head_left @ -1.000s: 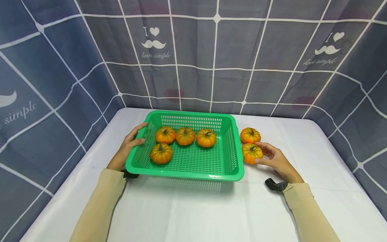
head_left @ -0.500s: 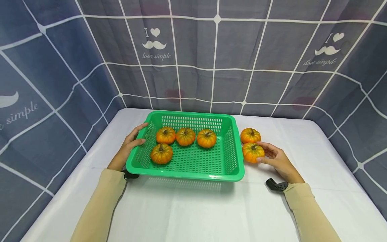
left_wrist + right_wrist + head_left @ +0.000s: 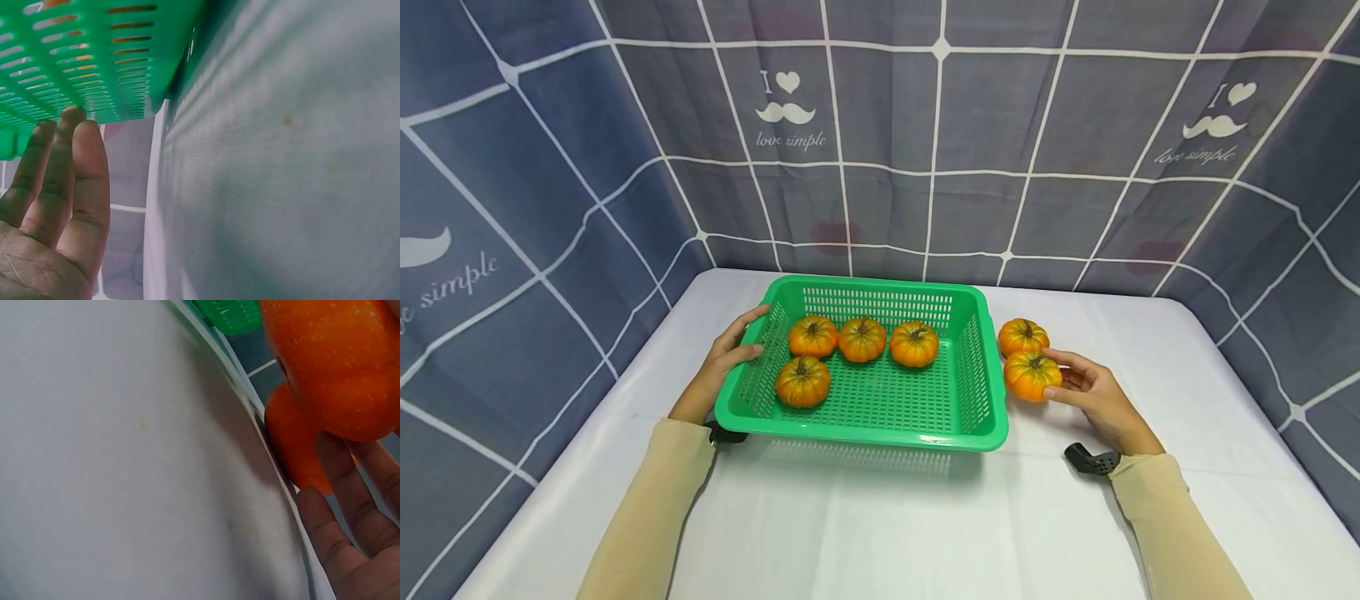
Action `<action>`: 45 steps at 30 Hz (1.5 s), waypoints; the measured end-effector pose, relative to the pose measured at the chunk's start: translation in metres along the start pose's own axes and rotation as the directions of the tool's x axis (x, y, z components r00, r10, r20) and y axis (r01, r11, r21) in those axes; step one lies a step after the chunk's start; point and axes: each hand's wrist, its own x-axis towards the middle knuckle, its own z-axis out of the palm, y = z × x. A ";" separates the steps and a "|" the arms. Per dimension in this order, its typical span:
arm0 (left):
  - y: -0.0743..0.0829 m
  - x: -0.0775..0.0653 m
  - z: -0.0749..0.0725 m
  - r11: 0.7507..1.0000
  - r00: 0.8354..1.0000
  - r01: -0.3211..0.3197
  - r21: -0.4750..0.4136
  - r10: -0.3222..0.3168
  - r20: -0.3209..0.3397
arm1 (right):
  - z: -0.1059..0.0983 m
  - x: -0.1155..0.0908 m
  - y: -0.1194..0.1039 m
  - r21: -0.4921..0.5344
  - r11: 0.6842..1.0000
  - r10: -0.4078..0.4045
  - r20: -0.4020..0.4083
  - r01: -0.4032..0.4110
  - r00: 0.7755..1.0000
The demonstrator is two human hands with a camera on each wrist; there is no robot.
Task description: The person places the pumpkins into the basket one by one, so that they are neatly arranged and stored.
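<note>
Against the left rim of the green plastic basket (image 3: 880, 437) my left hand (image 3: 718, 362) rests, its thumb at the rim. In the left wrist view its fingers (image 3: 87, 181) are nearly straight along the outer wall. My right hand (image 3: 1093, 396) holds a small orange pumpkin (image 3: 1032, 377) between thumb and fingers, just right of the basket. From the right wrist view, the held pumpkin (image 3: 340, 362) appears raised off the white cloth. Behind it sits another pumpkin (image 3: 1022, 333), partly covered by the held one. Several similar pumpkins (image 3: 802, 382) lie in the basket, toward its left and back.
A white cloth (image 3: 865, 525) covers the table under the basket. Grey and blue checked curtains (image 3: 977, 125) stand behind and at both sides. Dark wrist-worn devices (image 3: 1092, 460) show at both cuffs.
My right hand has moved slightly to the right and up with the pumpkin, which now overlaps more of the one behind. The left hand and basket have stayed almost still.
</note>
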 end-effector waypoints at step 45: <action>0.002 0.000 0.001 1.000 1.000 -0.008 0.009 0.008 -0.007 | 0.021 0.001 -0.074 -0.092 0.964 -0.256 -0.057 0.251 0.965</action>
